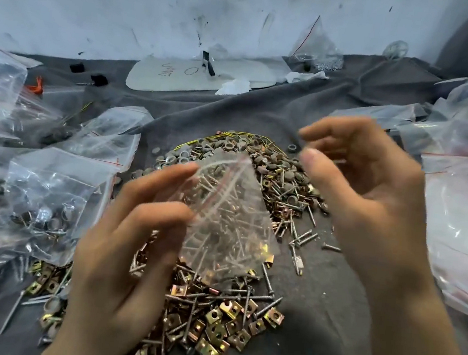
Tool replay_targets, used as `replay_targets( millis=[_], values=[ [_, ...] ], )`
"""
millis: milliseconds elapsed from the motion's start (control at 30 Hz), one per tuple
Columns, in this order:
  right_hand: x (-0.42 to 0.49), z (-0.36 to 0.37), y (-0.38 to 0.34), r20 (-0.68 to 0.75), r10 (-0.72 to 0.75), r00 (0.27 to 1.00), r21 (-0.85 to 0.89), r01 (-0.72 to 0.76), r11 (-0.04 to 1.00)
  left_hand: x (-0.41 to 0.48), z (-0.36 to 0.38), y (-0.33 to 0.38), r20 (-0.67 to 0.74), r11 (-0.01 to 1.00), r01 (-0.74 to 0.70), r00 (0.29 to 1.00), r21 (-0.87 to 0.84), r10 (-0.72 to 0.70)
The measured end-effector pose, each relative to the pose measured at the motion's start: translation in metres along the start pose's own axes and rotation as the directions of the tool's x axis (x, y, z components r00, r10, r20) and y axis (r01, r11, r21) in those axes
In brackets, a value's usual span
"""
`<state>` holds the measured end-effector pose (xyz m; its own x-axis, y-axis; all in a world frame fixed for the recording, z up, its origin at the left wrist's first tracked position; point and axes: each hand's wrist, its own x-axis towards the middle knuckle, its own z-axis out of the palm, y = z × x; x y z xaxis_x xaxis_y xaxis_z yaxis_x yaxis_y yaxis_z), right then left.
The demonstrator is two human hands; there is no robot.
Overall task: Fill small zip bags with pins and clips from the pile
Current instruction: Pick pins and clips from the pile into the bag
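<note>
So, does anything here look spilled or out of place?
Mildly: a few screws lie scattered on the grey cloth right of the pile, and one grey ring sits alone beyond its far edge. The zip bag in the left hand looks intact.

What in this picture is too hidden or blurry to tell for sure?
- Right hand: motion-blurred in the head view; whether it holds anything is unclear.
- Small zip bag, pinched by the left hand: the pile shows through the plastic, so its contents cannot be counted.
- Writing on the white board: too small to read.
- Bags at right: cut off by the frame edge.
</note>
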<state>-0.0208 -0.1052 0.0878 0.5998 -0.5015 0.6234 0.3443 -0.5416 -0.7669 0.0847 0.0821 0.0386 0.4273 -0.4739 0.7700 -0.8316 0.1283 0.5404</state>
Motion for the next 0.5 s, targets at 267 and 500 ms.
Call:
replay_targets(
  millis=[267, 500],
  values=[
    [0.002, -0.004, 0.057, 0.307, 0.755, 0.579, -0.84, -0.209, 0.502, 0.002, 0.0, -0.005, -0.056, 0.998, 0.034, 0.998, -0.054, -0.037],
    [-0.004, 0.008, 0.05, 0.263, 0.712, 0.651, -0.897, -0.107, 0.429, 0.002, 0.0, -0.005, -0.038, 0.999, 0.034, 0.999, -0.021, -0.034]
  ],
)
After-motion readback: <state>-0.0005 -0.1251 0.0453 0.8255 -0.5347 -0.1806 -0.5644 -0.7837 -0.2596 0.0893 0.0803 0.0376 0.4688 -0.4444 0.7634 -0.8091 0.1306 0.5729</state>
